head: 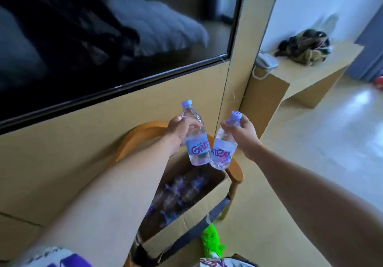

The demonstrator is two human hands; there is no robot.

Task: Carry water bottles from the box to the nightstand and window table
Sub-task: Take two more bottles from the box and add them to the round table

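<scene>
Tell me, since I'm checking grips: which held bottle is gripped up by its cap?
The bottle in the right hand, the right bottle; the left hand grips the left bottle lower.

Hidden and cut off
Box [199, 208] contents blurred, partly behind left forearm; bottle labels [198, 149] half readable; television [103, 38] cropped at top and left.

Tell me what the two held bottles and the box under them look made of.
Left bottle and right bottle: clear, glossy plastic by the look, see-through ribbed walls, lilac caps. Box: matte brown corrugated cardboard, apparently, with folded flaps and grey tape.
</scene>
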